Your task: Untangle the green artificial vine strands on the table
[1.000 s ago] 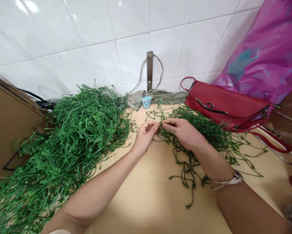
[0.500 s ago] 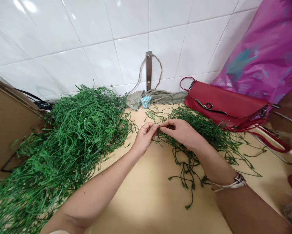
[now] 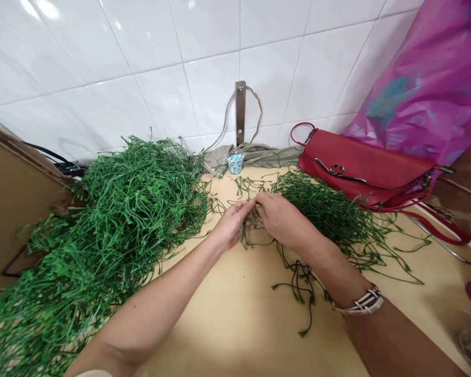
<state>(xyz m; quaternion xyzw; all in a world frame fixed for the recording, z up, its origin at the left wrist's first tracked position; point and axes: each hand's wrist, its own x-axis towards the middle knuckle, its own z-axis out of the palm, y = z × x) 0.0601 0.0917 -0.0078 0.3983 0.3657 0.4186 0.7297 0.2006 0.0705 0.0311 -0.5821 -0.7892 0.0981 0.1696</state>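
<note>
My left hand (image 3: 232,225) and my right hand (image 3: 276,217) meet at the middle of the table, fingertips pinched together. Between them is a thin green plastic stem (image 3: 248,235), partly hidden by the fingers; its lower part hangs below my left hand. The small detail at the fingertips is blurred. Under and behind my right wrist lies a pile of dark green plastic stems (image 3: 325,209), with several loose ones trailing toward me. To the left of my left hand rises a larger heap of brighter green plastic stems (image 3: 141,204).
A red handbag (image 3: 369,162) sits at the back right before a purple plastic bag (image 3: 424,89). A small blue-and-white cup (image 3: 236,163) stands by the tiled wall, near a grey cloth (image 3: 274,156). A cardboard box (image 3: 19,209) is at the left edge.
My right hand has moved slightly left and turned over, its fingers curling in against my left hand. My left hand has tilted a little lower. The piles have stayed put.
</note>
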